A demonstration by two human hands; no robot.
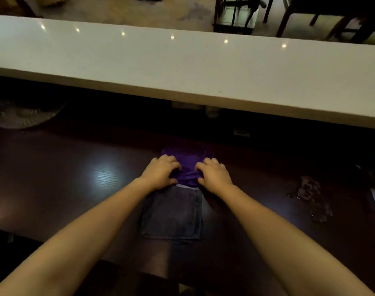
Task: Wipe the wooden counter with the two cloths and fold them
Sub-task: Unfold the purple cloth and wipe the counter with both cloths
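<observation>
A purple cloth (187, 162) lies on the dark wooden counter (75, 167), bunched at its near edge. My left hand (161, 171) and my right hand (214, 174) both grip that bunched near edge, one on each side. Just nearer to me a grey cloth (172, 214) lies folded flat into a rectangle, its far edge tucked under the purple one. My forearms reach in from the bottom corners.
A raised white ledge (182, 67) runs across above the counter. A fan (22, 114) sits in the shadow at the left. A small patterned item (310, 197) lies on the counter at the right. Chairs (235, 16) stand beyond the ledge.
</observation>
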